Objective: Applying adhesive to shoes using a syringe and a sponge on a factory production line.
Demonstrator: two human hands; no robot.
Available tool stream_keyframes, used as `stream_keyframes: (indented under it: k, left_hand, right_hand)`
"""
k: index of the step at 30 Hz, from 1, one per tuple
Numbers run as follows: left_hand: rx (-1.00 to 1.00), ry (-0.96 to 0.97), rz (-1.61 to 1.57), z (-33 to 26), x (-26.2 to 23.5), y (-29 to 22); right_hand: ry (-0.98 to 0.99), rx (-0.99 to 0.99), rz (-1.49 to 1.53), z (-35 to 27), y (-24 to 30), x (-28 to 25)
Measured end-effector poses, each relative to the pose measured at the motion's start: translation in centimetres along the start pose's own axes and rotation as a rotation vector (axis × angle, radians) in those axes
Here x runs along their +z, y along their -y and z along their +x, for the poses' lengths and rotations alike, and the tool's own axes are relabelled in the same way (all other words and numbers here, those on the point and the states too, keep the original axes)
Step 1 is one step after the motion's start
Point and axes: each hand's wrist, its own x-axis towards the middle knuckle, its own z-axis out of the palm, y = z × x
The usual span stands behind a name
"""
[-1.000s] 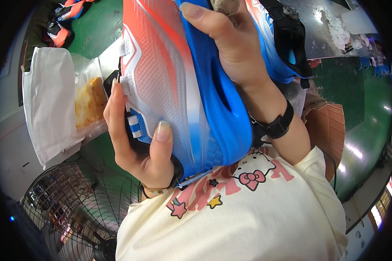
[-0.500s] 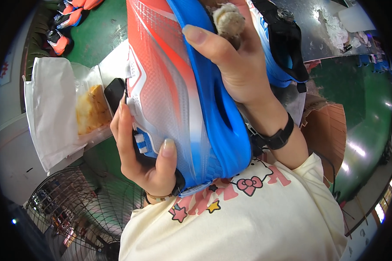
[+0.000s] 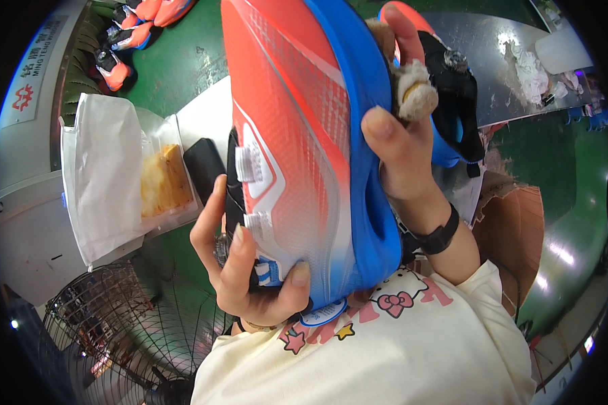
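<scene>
A sports shoe (image 3: 287,135), orange-red fading to pale grey and blue with a thick blue sole, is held up in front of my chest, its side toward me. My left hand (image 3: 253,280) grips it near the opening, thumb on the upper and fingers at the black collar and white lace loops. Against the blue sole is my right hand (image 3: 405,158), its thumb at the sole's edge. A fuzzy beige wad (image 3: 417,94) is in that hand's fingers; its far part is hidden. Just behind stands another shoe (image 3: 456,88) with a black lining.
A dark phone (image 3: 204,164) and a white bag (image 3: 101,182) lie at the left, with a yellowish packet (image 3: 165,182) beside them. Below is a wire fan (image 3: 115,317). A metal table (image 3: 483,50) with crumpled white cloth (image 3: 528,74) stands upper right, a cardboard box (image 3: 513,229) nearer me.
The shoe has moved right in the view and turned, so more of its lace side shows. My right hand with the fuzzy wad has shifted right and down along the sole.
</scene>
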Motion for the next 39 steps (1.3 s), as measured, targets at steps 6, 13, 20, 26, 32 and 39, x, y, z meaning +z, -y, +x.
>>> stream_keyframes:
  k: [6,13,20,26,32,39]
  left_hand:
    - [0.292,0.048,0.072,0.1,-1.6,2.6]
    - [0.29,0.276,0.448,1.3,-3.6,4.4]
    - [0.267,0.43,0.43,2.6,-2.8,4.0]
    - [0.383,0.54,0.491,4.4,-1.8,3.7]
    - [0.539,0.677,0.537,3.9,-1.7,6.0]
    - [0.643,0.745,0.48,3.0,-0.7,8.0]
  right_hand:
    - [-0.038,-0.041,0.049,-0.8,1.8,-1.5]
    - [-0.392,-0.338,-0.23,0.6,13.3,-10.6]
    - [-0.489,-0.212,-0.415,0.8,14.8,-24.2]
    - [-0.734,-0.205,-0.472,0.9,13.9,-26.3]
    - [-0.803,-0.17,-0.523,0.8,14.5,-26.2]
    - [-0.688,-0.085,-0.556,-0.4,14.3,-26.8]
